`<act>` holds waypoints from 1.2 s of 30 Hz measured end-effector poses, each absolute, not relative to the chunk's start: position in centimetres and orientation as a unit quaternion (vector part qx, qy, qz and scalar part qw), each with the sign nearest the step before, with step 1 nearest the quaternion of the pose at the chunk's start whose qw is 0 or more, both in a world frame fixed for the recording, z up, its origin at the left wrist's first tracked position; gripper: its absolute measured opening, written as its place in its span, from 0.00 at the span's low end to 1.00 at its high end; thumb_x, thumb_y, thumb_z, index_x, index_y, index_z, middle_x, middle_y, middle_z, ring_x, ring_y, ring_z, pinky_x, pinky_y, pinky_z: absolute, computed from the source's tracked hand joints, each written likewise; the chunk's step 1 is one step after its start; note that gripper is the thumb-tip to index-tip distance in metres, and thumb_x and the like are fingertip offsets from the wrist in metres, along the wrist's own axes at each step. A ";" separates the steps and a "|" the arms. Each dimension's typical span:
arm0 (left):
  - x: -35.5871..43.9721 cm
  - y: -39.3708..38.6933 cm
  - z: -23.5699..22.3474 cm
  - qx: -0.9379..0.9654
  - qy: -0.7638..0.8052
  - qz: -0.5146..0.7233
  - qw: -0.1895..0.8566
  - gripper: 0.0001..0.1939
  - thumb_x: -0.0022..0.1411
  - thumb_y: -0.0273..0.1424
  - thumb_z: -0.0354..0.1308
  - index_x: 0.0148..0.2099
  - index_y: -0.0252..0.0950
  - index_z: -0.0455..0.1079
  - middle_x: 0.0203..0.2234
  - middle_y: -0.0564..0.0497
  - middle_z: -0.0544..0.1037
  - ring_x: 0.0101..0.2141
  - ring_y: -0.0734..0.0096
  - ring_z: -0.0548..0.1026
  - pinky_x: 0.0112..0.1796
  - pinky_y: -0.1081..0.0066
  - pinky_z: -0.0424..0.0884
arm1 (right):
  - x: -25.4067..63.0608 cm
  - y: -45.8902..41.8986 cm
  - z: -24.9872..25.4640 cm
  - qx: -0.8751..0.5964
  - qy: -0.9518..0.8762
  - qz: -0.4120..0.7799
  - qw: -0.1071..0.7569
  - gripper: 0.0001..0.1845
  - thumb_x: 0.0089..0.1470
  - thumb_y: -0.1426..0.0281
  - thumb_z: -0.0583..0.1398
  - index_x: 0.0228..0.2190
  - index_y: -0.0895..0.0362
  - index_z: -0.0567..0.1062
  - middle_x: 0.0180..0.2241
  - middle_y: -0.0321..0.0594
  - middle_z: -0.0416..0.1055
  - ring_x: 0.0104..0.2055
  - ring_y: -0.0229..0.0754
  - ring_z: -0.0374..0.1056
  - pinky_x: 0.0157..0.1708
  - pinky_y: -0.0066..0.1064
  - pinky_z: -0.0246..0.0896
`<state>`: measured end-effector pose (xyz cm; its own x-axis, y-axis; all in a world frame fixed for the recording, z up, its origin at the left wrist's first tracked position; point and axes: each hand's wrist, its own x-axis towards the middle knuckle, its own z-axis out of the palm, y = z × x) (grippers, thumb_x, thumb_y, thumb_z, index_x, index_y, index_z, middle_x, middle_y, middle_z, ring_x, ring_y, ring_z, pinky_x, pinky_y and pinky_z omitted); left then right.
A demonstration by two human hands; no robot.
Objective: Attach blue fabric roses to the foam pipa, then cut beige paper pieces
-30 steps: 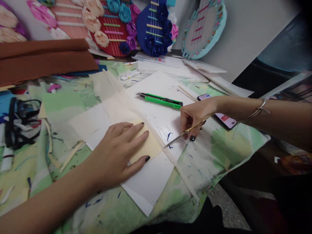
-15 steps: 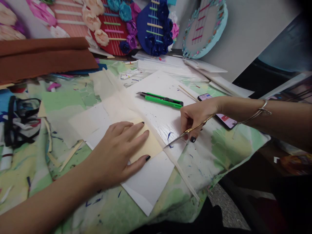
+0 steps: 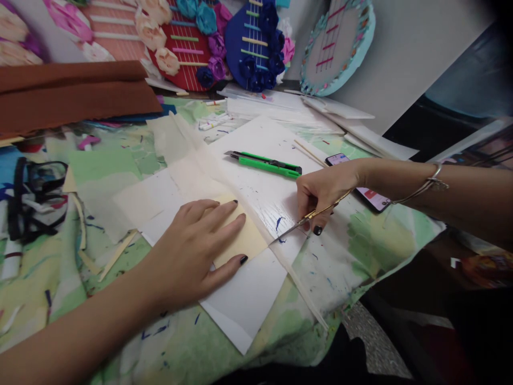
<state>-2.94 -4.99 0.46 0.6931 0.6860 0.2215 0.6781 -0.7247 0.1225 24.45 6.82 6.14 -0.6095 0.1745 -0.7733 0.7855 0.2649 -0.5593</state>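
Note:
My left hand [image 3: 204,246] lies flat with fingers spread on a pale yellow piece of paper [image 3: 250,235]. Beneath that is a cream sheet of thin paper [image 3: 192,166], with a narrow strip of it trailing toward the table's front edge. White boards [image 3: 248,305] lie underneath. My right hand [image 3: 318,200] is closed round a pair of scissors [image 3: 306,218] with gold-coloured handles. Their tip meets the lower right corner of the yellow paper, on the cream sheet's edge. A green utility knife [image 3: 264,163] rests on the white board beyond my hands.
A phone [image 3: 372,198] lies under my right wrist, near a thin wooden stick [image 3: 310,153]. Brown fabric or paper [image 3: 72,96] is at the back left. Decorated guitar shapes [image 3: 250,48] lean on the wall. Black straps [image 3: 28,198] and paper scraps lie at left.

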 end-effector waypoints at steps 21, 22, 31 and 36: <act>-2.9 -5.0 0.5 0.920 0.373 0.122 0.013 0.27 0.60 0.42 0.51 0.58 0.33 0.63 0.57 0.38 0.64 0.53 0.44 0.61 0.51 0.48 0.57 | 24.2 6.5 6.3 0.333 0.748 -0.487 0.302 0.25 0.38 0.51 0.67 0.33 0.57 0.81 0.15 0.31 0.62 0.18 0.30 0.52 0.15 0.24 0.47; -2.9 -5.0 0.5 0.920 0.373 0.122 0.014 0.27 0.60 0.42 0.51 0.58 0.33 0.63 0.57 0.38 0.64 0.53 0.44 0.61 0.51 0.48 0.57 | 24.2 6.5 6.3 0.336 0.746 -0.490 0.301 0.25 0.38 0.51 0.67 0.33 0.57 0.81 0.15 0.31 0.62 0.18 0.30 0.53 0.15 0.24 0.47; -3.0 -5.0 0.5 0.920 0.371 0.126 0.014 0.27 0.60 0.42 0.51 0.58 0.34 0.63 0.57 0.39 0.64 0.54 0.44 0.60 0.52 0.48 0.57 | 24.5 6.8 5.9 0.322 0.738 -0.508 0.303 0.27 0.39 0.50 0.67 0.34 0.59 0.80 0.16 0.31 0.62 0.18 0.30 0.53 0.16 0.24 0.48; -2.9 -5.0 0.5 0.921 0.370 0.123 0.009 0.27 0.60 0.42 0.50 0.58 0.33 0.63 0.57 0.38 0.64 0.53 0.44 0.61 0.51 0.48 0.57 | 24.7 6.7 6.1 0.328 0.742 -0.500 0.305 0.29 0.39 0.49 0.66 0.35 0.60 0.80 0.18 0.33 0.65 0.19 0.30 0.54 0.16 0.23 0.47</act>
